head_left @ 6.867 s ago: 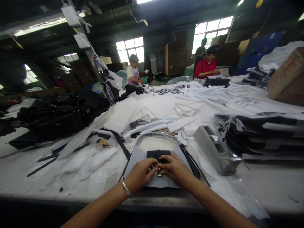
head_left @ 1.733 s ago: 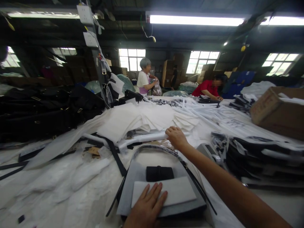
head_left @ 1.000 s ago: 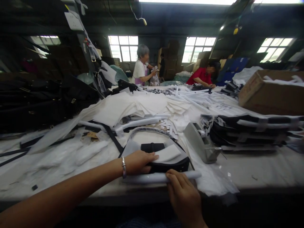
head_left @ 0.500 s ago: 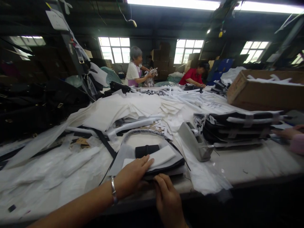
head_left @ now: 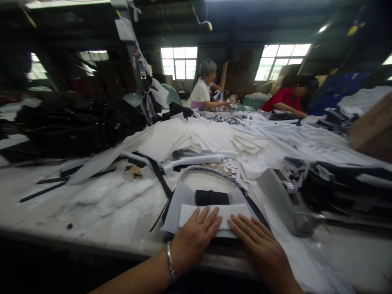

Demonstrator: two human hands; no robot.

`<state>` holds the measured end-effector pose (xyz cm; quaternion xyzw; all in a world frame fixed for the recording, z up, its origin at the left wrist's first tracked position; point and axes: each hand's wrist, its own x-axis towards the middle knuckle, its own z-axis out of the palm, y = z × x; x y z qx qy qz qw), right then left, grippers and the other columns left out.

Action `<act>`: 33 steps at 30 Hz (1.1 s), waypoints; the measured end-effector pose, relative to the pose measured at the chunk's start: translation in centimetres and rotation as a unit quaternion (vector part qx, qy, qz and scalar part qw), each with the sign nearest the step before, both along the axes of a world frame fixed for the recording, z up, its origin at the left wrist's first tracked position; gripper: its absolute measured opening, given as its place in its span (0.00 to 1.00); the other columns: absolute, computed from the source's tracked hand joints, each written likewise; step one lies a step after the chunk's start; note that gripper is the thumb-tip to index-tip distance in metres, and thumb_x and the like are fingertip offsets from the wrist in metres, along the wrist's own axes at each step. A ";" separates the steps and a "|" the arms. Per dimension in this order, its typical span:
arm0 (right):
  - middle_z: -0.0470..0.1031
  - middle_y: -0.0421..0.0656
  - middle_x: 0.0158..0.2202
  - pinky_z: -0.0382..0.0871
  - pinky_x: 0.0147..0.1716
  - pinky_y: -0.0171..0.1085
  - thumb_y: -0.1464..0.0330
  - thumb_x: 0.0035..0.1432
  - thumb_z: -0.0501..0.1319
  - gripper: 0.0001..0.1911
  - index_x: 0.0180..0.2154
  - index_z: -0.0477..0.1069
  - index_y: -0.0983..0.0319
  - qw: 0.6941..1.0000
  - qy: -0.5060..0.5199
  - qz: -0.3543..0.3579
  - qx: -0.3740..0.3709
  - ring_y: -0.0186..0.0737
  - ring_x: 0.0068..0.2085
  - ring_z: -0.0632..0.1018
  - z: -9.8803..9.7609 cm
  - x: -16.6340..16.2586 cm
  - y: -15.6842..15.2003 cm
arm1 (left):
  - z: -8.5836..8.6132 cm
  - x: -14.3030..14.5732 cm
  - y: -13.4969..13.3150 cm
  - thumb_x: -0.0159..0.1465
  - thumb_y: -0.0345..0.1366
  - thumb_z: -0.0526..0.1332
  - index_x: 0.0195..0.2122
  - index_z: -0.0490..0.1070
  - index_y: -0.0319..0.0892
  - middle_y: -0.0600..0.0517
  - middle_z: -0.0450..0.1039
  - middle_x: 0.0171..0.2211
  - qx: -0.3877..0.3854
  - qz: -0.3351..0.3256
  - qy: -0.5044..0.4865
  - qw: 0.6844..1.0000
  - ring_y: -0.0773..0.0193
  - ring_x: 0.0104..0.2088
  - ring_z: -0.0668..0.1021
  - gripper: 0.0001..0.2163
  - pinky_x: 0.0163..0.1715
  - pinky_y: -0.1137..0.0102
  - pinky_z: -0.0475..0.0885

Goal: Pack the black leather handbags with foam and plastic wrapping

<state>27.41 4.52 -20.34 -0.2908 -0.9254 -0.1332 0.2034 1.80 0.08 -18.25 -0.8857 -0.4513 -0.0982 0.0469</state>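
Note:
A black handbag [head_left: 212, 197] wrapped in grey-white sheet lies at the near table edge, its wrapped handle [head_left: 208, 171] arching away from me. A white foam pad [head_left: 226, 211] lies across its front. My left hand [head_left: 194, 239] rests flat on the pad with fingers stretched out. Beside it, my right hand [head_left: 259, 245] lies flat too, fingertips on the pad's right end. Neither hand holds anything.
A grey tape dispenser [head_left: 288, 202] stands right of the bag, with stacked wrapped black bags [head_left: 346, 183] beyond. White sheets and foam tubes [head_left: 196, 141] cover the middle; black bags [head_left: 79, 126] pile at the left. Two people [head_left: 205, 87] work at the far end.
Both hands moved from gripping the bag's near edge up onto the white pad and now lie flat. The white foam tube my right hand brought to the bag a second ago is out of sight.

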 end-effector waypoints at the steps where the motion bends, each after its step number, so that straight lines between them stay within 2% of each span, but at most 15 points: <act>1: 0.66 0.41 0.63 0.68 0.56 0.48 0.74 0.66 0.51 0.28 0.66 0.57 0.57 1.000 0.001 -0.006 0.010 0.46 0.59 0.72 -0.7 0.2 0.1 | 0.2 0.2 -0.1 0.69 0.25 0.49 0.67 0.52 0.40 0.44 0.51 0.69 -0.001 0.002 0.000 1.000 0.51 0.67 0.59 0.25 0.63 0.55 0.59; 6: 0.67 0.40 0.62 0.69 0.55 0.47 0.75 0.67 0.49 0.27 0.66 0.56 0.58 0.999 0.006 -0.010 0.032 0.46 0.59 0.73 -1.7 0.6 -0.5 | 0.7 2.6 0.0 0.71 0.31 0.49 0.66 0.55 0.44 0.41 0.60 0.65 0.008 0.055 0.040 0.998 0.44 0.60 0.69 0.22 0.56 0.48 0.67; 9: 0.67 0.40 0.61 0.70 0.54 0.48 0.76 0.67 0.49 0.26 0.64 0.59 0.59 1.000 0.003 -0.018 0.021 0.46 0.59 0.73 -1.2 0.3 -0.8 | 0.4 4.0 0.5 0.72 0.32 0.48 0.62 0.62 0.34 0.34 0.64 0.62 0.034 0.042 0.070 0.996 0.40 0.60 0.69 0.19 0.55 0.43 0.66; 12: 0.69 0.41 0.61 0.71 0.54 0.48 0.77 0.67 0.49 0.25 0.63 0.61 0.60 0.999 0.018 -0.029 0.009 0.46 0.59 0.73 -0.8 -0.3 -0.7 | -0.3 4.2 1.0 0.72 0.31 0.46 0.59 0.65 0.30 0.35 0.64 0.62 0.069 -0.010 0.069 0.995 0.45 0.63 0.66 0.19 0.57 0.48 0.66; 16: 0.71 0.43 0.59 0.68 0.58 0.49 0.77 0.65 0.53 0.26 0.63 0.62 0.59 0.998 0.060 -0.024 -0.010 0.46 0.58 0.73 -0.3 -0.4 -1.0 | -1.1 3.5 1.0 0.70 0.27 0.47 0.62 0.61 0.34 0.39 0.63 0.63 0.109 -0.007 0.048 0.993 0.49 0.62 0.67 0.20 0.57 0.54 0.67; 19: 0.75 0.42 0.56 0.64 0.61 0.51 0.75 0.63 0.58 0.25 0.60 0.66 0.55 0.986 0.158 -0.048 -0.028 0.47 0.57 0.74 -0.4 0.6 -2.6 | -1.3 3.4 0.7 0.67 0.23 0.49 0.66 0.56 0.40 0.40 0.63 0.63 0.101 0.008 0.051 0.994 0.49 0.62 0.68 0.25 0.56 0.52 0.68; 21: 0.76 0.41 0.54 0.68 0.59 0.48 0.71 0.61 0.61 0.21 0.56 0.71 0.52 0.950 0.277 -0.122 -0.082 0.47 0.56 0.75 -1.0 1.5 -4.5 | -1.2 3.4 0.6 0.64 0.20 0.50 0.67 0.54 0.44 0.41 0.62 0.64 0.083 0.015 0.058 0.995 0.49 0.63 0.67 0.30 0.57 0.52 0.68; 22: 0.77 0.42 0.54 0.70 0.57 0.45 0.68 0.61 0.62 0.19 0.54 0.72 0.52 0.911 0.347 -0.175 -0.137 0.48 0.56 0.76 -1.3 1.8 -5.6 | -1.2 3.5 0.5 0.63 0.18 0.50 0.67 0.53 0.45 0.41 0.61 0.64 0.077 0.017 0.058 0.995 0.49 0.63 0.66 0.31 0.57 0.52 0.68; 23: 0.77 0.43 0.53 0.72 0.54 0.44 0.65 0.61 0.62 0.17 0.52 0.74 0.52 0.854 0.418 -0.225 -0.212 0.48 0.55 0.76 -1.6 2.0 -6.6 | -1.1 3.5 0.5 0.62 0.18 0.50 0.67 0.53 0.45 0.41 0.61 0.65 0.072 0.019 0.057 0.996 0.49 0.63 0.66 0.32 0.58 0.51 0.68; 24: 0.77 0.44 0.53 0.74 0.53 0.43 0.61 0.60 0.63 0.17 0.51 0.74 0.54 0.777 0.487 -0.261 -0.301 0.50 0.55 0.76 -1.7 2.0 -7.5 | -1.1 3.5 0.5 0.61 0.17 0.50 0.67 0.54 0.46 0.41 0.60 0.65 0.069 0.019 0.056 0.996 0.49 0.63 0.66 0.33 0.57 0.51 0.68; 26: 0.77 0.47 0.53 0.74 0.52 0.47 0.55 0.54 0.67 0.23 0.50 0.74 0.56 0.581 0.608 -0.263 -0.473 0.54 0.55 0.76 -1.5 1.5 -8.8 | -1.0 3.4 0.6 0.60 0.17 0.50 0.67 0.55 0.45 0.41 0.61 0.64 0.065 0.016 0.054 0.996 0.48 0.63 0.66 0.33 0.57 0.50 0.69; 28: 0.75 0.48 0.55 0.71 0.55 0.50 0.54 0.47 0.72 0.29 0.50 0.74 0.58 0.398 0.684 -0.203 -0.576 0.56 0.56 0.75 -0.7 0.7 -9.2 | -0.9 3.3 0.6 0.61 0.17 0.51 0.66 0.56 0.45 0.40 0.61 0.64 0.063 0.013 0.054 0.997 0.47 0.62 0.67 0.32 0.56 0.50 0.69; 29: 0.75 0.48 0.55 0.69 0.57 0.50 0.56 0.45 0.74 0.31 0.49 0.74 0.59 0.333 0.707 -0.174 -0.599 0.55 0.56 0.75 -0.2 0.3 -9.1 | -0.9 3.3 0.6 0.61 0.17 0.51 0.66 0.57 0.45 0.40 0.61 0.64 0.063 0.013 0.053 0.997 0.48 0.62 0.67 0.32 0.56 0.51 0.69; 31: 0.75 0.47 0.55 0.65 0.60 0.48 0.57 0.42 0.75 0.29 0.46 0.75 0.60 0.255 0.734 -0.137 -0.614 0.52 0.57 0.74 0.7 -0.4 -8.6 | -0.9 3.2 0.7 0.61 0.18 0.52 0.66 0.56 0.45 0.40 0.61 0.64 0.065 0.011 0.052 0.996 0.48 0.63 0.66 0.32 0.56 0.51 0.69; 33: 0.78 0.47 0.51 0.64 0.60 0.46 0.58 0.43 0.74 0.23 0.41 0.77 0.60 0.222 0.741 -0.117 -0.623 0.50 0.57 0.74 1.2 -0.8 -8.0 | -1.0 3.2 0.8 0.61 0.18 0.52 0.66 0.56 0.44 0.40 0.61 0.64 0.071 0.008 0.050 0.996 0.48 0.63 0.66 0.32 0.56 0.51 0.69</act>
